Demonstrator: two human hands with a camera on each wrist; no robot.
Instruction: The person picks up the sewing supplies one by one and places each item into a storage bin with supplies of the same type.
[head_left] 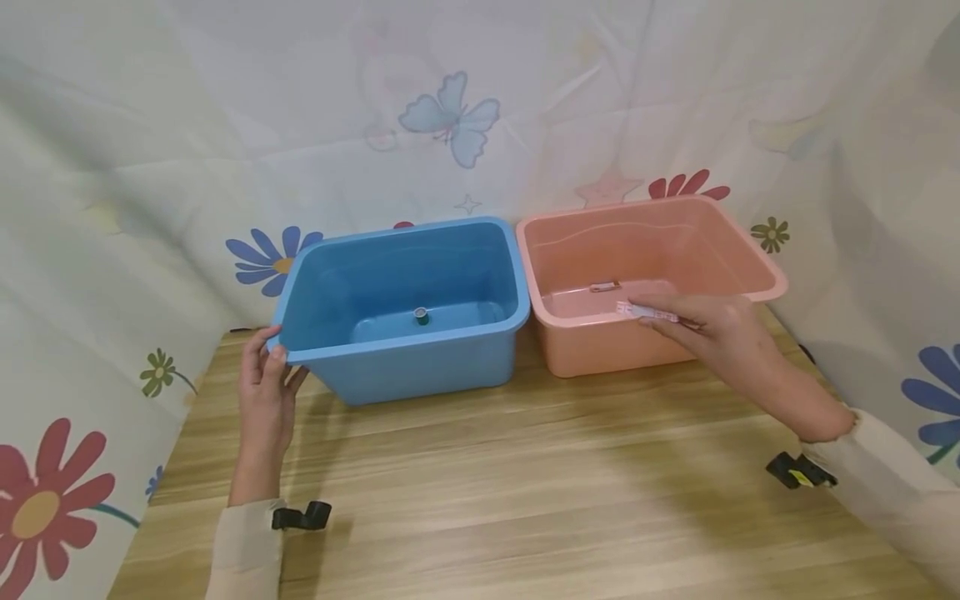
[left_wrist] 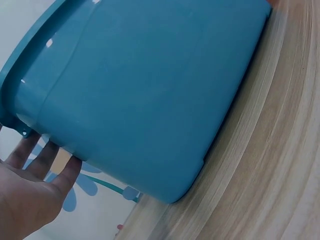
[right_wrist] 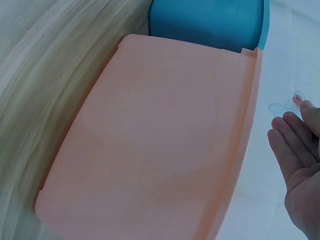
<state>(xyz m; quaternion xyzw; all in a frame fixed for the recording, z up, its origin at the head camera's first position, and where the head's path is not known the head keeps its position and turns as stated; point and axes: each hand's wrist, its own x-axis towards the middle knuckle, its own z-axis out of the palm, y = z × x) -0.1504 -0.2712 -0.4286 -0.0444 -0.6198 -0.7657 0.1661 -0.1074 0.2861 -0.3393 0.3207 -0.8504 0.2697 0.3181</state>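
My left hand (head_left: pixel 268 392) holds the front left corner of the blue bin's rim (head_left: pixel 397 344), thumb in front. In the left wrist view its fingers touch the underside of that rim. My right hand (head_left: pixel 723 333) pinches a slim white-and-pink stick-shaped item (head_left: pixel 647 312) between thumb and fingers, above the front rim of the pink bin (head_left: pixel 592 321). The right wrist view shows only the item's looped-looking end (right_wrist: pixel 298 100). Inside the blue bin stands a small green cylinder (head_left: pixel 422 317) with a silvery top. A small reddish-brown and white item (head_left: pixel 604 287) lies inside the pink bin.
Both bins stand side by side, almost touching, on a wood-grain table (head_left: pixel 465 500). A white curtain (head_left: pixel 315 108) printed with flowers and a butterfly hangs behind and at both sides. Black camera mounts (head_left: pixel 302 516) sit on both wrists.
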